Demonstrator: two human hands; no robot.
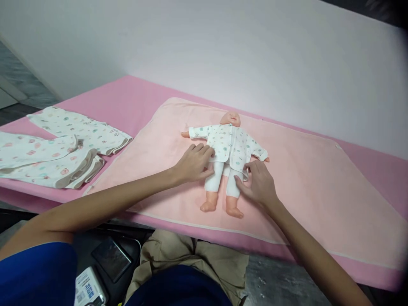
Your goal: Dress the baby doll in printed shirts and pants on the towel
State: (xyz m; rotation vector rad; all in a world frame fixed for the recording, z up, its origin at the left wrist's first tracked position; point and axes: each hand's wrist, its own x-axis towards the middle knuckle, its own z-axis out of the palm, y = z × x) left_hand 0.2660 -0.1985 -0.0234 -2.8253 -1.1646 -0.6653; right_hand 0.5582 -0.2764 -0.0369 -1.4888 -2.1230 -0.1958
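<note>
A baby doll (230, 119) lies on its back, its head toward the wall and its feet toward me. It wears a white printed jacket (219, 142), fastened down the front, and white leggings (213, 180). My left hand (195, 165) is at the jacket's lower left edge, its curled fingers on the hem beside the doll's hip. At the lower right corner my right hand (260, 182) has the hem between its fingers, its thumb stretched over the legging. Fingers partly hide the hem on both sides.
Under the doll a peach blanket (302, 191) covers much of the pink table (134, 91). Printed baby clothes (41, 157) lie at the left. A white wall (223, 51) stands behind. Below the table at the left are a dark tablet-like device (111, 258) and a white device (91, 287).
</note>
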